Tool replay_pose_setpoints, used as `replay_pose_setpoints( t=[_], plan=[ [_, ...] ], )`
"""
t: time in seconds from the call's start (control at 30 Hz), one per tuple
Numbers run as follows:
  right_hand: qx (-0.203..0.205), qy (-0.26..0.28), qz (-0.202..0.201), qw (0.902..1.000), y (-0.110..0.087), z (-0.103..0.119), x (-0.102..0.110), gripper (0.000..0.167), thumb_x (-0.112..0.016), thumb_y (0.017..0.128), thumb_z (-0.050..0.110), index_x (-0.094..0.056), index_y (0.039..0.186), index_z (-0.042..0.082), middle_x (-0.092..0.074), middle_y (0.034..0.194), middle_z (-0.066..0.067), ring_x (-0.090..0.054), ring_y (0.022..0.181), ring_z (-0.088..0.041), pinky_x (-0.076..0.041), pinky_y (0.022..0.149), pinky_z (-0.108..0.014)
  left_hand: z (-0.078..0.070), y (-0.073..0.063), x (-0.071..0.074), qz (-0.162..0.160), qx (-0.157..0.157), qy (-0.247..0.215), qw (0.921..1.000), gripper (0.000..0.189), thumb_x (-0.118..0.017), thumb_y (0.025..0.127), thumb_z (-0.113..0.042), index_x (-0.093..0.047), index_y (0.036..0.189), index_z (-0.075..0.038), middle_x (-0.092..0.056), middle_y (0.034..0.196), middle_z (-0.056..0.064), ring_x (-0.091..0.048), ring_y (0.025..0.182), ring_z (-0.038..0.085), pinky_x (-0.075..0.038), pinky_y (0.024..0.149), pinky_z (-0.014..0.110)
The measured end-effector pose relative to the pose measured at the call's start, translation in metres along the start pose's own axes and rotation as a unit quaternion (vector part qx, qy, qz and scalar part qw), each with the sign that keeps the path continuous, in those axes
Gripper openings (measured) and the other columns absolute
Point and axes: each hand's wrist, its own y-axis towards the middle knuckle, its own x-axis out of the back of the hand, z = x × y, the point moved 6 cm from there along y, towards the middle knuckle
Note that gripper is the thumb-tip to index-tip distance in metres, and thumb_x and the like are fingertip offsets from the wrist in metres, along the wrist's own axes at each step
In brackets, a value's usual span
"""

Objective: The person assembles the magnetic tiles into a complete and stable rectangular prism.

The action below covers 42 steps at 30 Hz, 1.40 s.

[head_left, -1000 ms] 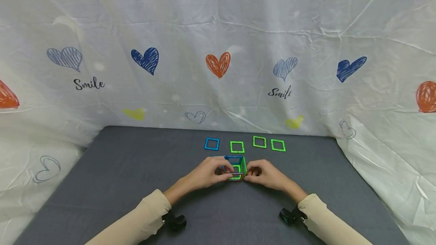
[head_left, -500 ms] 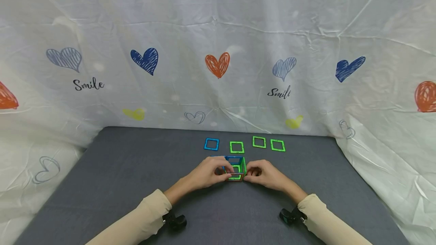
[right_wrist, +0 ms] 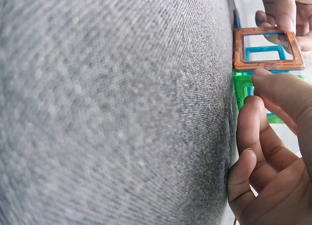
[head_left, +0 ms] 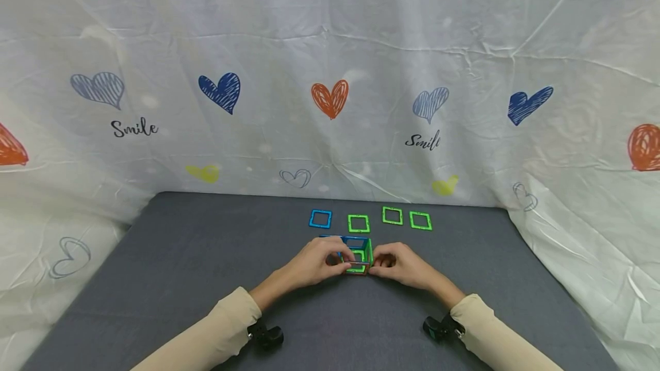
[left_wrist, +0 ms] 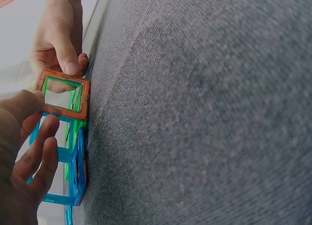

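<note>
Cloth (head_left: 268, 39) printed with hearts (head_left: 219, 92) hangs beyond the grey surface (head_left: 350, 331). Two hands meet above its middle: the left hand (head_left: 314, 259) reaches the box (head_left: 369, 249) from nine o'clock and pinches the orange tile (right_wrist: 273, 66) between thumb and finger; the right hand (head_left: 404, 265), at three o'clock, has its fingers curled and its thumb touching that tile's edge, though I cannot tell whether it pinches anything. The box shows blue and green walls, partly hidden by the left hand, with the orange tile upright at six o'clock. The step in hand looks like fitting or squaring this near wall; the next move seems to call for lining its edge up with the wall at three o'clock, then a gentle release. Beyond lie loose pieces: a blue tile (head_left: 320, 227) towards eleven o'clock, three green tiles (head_left: 358, 231) between twelve and two.
</note>
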Motion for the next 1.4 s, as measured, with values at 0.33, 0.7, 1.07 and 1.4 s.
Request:
replay_pose_setpoints(
  t=[0.33, 0.7, 1.07, 1.4],
  plan=[
    [-0.002, -0.002, 0.012, 0.9999, 0.0011, 0.0015, -0.0002, 0.003, -0.076, 0.095, 0.014, -0.074, 0.095, 0.012, -0.066, 0.079, 0.003, -0.061, 0.067, -0.013, -0.049, 0.06, -0.028, 0.0027, 0.0014, -0.0002, -0.008, 0.001, 0.001, 1.0, 0.01, -0.074, 0.097, -0.014, -0.076, 0.106, -0.016, -0.062, 0.096, -0.012, -0.061, 0.081, 0.002, -0.052, 0.068, 0.021],
    [0.005, -0.005, 0.017, 0.9998, 0.0019, 0.0035, 0.0003, 0.006, -0.076, 0.094, 0.01, -0.075, 0.097, 0.016, -0.067, 0.081, 0.004, -0.062, 0.068, -0.013, -0.051, 0.061, -0.029, 0.0038, 0.0019, -0.0001, -0.005, 0.0, -0.006, 1.0, 0.012, -0.073, 0.097, -0.013, -0.075, 0.107, -0.019, -0.061, 0.096, -0.011, -0.061, 0.08, 0.002, -0.052, 0.068, 0.021],
    [0.001, -0.01, 0.019, 0.9998, 0.0027, 0.0049, 0.001, 0.005, -0.076, 0.094, 0.013, -0.074, 0.097, 0.017, -0.067, 0.082, 0.004, -0.062, 0.068, -0.014, -0.051, 0.062, -0.029, 0.0038, 0.0016, 0.0007, -0.002, 0.002, -0.009, 1.0, 0.012, -0.074, 0.097, -0.013, -0.076, 0.107, -0.018, -0.061, 0.096, -0.011, -0.061, 0.08, 0.001, -0.053, 0.068, 0.021],
    [0.003, -0.007, 0.02, 0.9998, 0.0024, 0.0061, 0.0003, 0.007, -0.075, 0.094, 0.01, -0.074, 0.097, 0.016, -0.067, 0.081, 0.004, -0.062, 0.068, -0.013, -0.051, 0.061, -0.029, 0.0034, 0.0004, 0.0003, -0.006, -0.001, -0.008, 0.9999, 0.012, -0.074, 0.096, -0.013, -0.076, 0.107, -0.019, -0.062, 0.096, -0.011, -0.061, 0.078, 0.001, -0.053, 0.067, 0.02]
  ],
)
